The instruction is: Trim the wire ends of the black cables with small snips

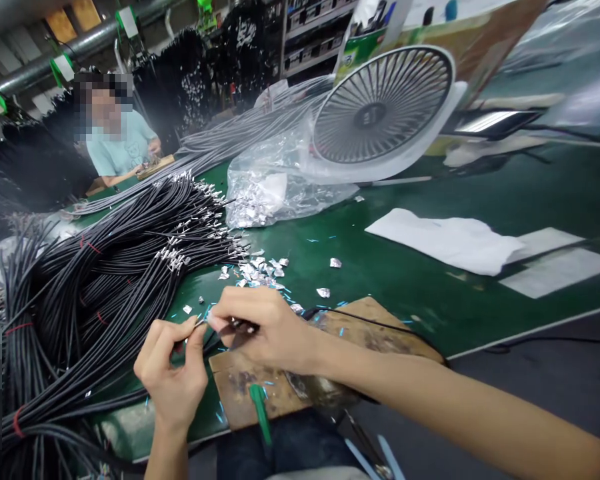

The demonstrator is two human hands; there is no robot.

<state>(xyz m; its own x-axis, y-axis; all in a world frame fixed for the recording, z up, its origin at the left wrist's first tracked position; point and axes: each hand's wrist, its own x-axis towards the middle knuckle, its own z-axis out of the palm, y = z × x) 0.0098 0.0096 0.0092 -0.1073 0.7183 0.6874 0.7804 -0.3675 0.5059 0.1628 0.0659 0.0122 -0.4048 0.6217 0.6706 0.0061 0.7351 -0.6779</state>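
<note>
My left hand pinches a thin cable end between thumb and forefinger. Close against it, my right hand has its fingertips closed at the same cable end, and a small dark object shows under its curled fingers, too hidden to name. Below the right hand lies a worn wooden board with blue wire scraps and a green-handled tool on it. Left of my hands, thick bundles of black cables with bare silvery ends are tied with red bands.
Foil scraps litter the green table. Behind them stand a clear plastic bag and a round fan. White paper lies to the right. A person sits across the table at the far left.
</note>
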